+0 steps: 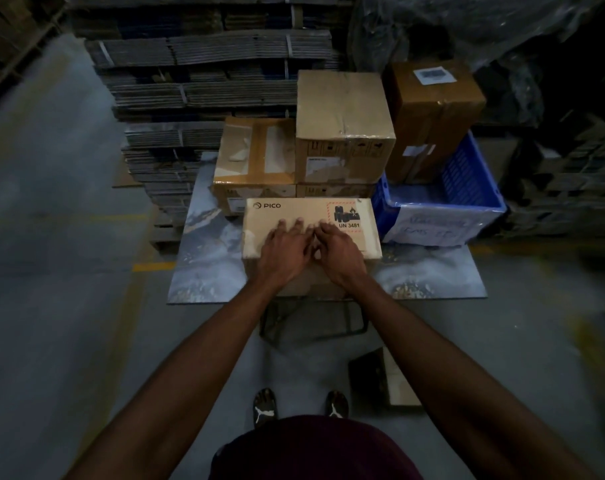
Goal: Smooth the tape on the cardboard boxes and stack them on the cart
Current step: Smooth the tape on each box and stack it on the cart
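Observation:
A brown cardboard box (270, 216) printed PICO and UN 3481 lies at the front middle of the cart's marbled platform (207, 258). My left hand (287, 247) and my right hand (339, 249) press flat on its top side by side, fingers straight and pointing away from me. Behind it stand more taped boxes: a low one (252, 161) at the left, a taller stack (342, 126) in the middle. The tape under my hands is hidden.
A blue plastic crate (467, 199) sits on the platform's right side with a tall brown box (432, 112) in it. Bundles of flattened cartons (190, 88) rise behind. A small dark box (380, 379) lies on the floor by my right foot. The cart's handle frame (315, 334) is below my wrists.

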`<state>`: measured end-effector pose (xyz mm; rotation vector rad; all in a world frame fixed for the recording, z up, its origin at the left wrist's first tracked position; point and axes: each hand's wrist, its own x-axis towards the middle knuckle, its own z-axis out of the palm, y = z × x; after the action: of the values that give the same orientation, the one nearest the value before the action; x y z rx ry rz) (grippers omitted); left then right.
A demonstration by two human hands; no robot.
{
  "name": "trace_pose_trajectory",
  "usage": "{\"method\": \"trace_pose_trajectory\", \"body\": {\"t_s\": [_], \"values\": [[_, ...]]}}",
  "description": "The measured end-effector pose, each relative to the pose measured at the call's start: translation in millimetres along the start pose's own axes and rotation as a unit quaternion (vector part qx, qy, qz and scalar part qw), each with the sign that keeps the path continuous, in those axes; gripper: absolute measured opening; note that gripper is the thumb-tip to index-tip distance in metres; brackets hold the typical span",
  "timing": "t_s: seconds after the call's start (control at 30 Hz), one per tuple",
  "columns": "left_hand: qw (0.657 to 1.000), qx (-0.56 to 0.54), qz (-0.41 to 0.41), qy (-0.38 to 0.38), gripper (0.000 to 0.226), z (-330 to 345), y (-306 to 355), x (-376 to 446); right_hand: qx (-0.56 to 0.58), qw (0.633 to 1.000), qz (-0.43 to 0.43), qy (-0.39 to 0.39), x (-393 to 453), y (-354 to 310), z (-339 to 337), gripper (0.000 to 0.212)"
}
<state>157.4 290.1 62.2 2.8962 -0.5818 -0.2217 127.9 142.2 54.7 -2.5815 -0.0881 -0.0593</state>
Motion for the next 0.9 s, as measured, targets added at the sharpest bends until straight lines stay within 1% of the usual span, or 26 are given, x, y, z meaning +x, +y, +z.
{"method": "trace_pose_trajectory", "body": {"t_s": [0.07,0.13,0.23,0.3,0.37,0.4,0.43,0.5,0.63,0.7,0.77,0.8,0.9], "values": [[0.998,-0.05,-0.021,0.031,0.047,-8.0,-0.3,-6.3,0.009,0.999,-0.011,0.029,-4.1,0.8,-2.6,0.03],[0.993,-0.095,-0.013,0.062,0.035,-6.6,1.6,-19.9,0.03,0.998,-0.012,0.058,-14.1,2.7,1.1,0.022],[0.992,-0.092,0.023,0.081,0.039,5.7,5.3,-36.1,0.054,0.995,0.002,0.083,-26.6,7.1,13.1,0.026],[0.988,-0.125,0.011,0.093,0.043,7.8,5.1,-35.4,0.06,0.995,0.002,0.074,-25.9,7.7,12.2,0.027],[0.988,-0.134,0.014,0.081,0.054,5.4,-3.8,-30.4,0.058,0.996,-0.008,0.061,-23.2,10.2,2.8,0.024],[0.988,-0.129,0.027,0.083,0.061,5.7,-11.5,-29.8,0.06,0.996,-0.009,0.063,-24.3,13.4,-3.3,0.022],[0.985,-0.133,0.038,0.099,0.063,7.5,-21.8,-29.5,0.062,0.996,-0.003,0.071,-26.6,18.5,-8.7,0.021],[0.977,-0.153,0.041,0.14,0.053,14.1,-42.4,-34.4,0.069,0.993,0.009,0.093,-36.4,32.3,-13.0,0.022],[0.977,-0.15,0.033,0.15,0.033,20.6,-47.6,-46.3,0.085,0.99,0.032,0.111,-47.2,43.9,1.0,0.026],[0.976,-0.154,0.039,0.146,0.034,17.3,-47.2,-42.8,0.091,0.989,0.033,0.11,-43.8,41.0,-0.5,0.026],[0.974,-0.155,0.066,0.149,0.04,11.4,-52.5,-42.2,0.075,0.992,0.012,0.097,-42.1,41.6,-10.9,0.025],[0.972,-0.158,0.076,0.159,0.042,8.6,-57.0,-43.4,0.066,0.992,0.003,0.103,-42.9,44.4,-15.7,0.025],[0.963,-0.182,0.054,0.191,0.031,9.5,-70.5,-48.7,0.082,0.986,0.013,0.142,-49.0,55.6,-19.2,0.027]]}}
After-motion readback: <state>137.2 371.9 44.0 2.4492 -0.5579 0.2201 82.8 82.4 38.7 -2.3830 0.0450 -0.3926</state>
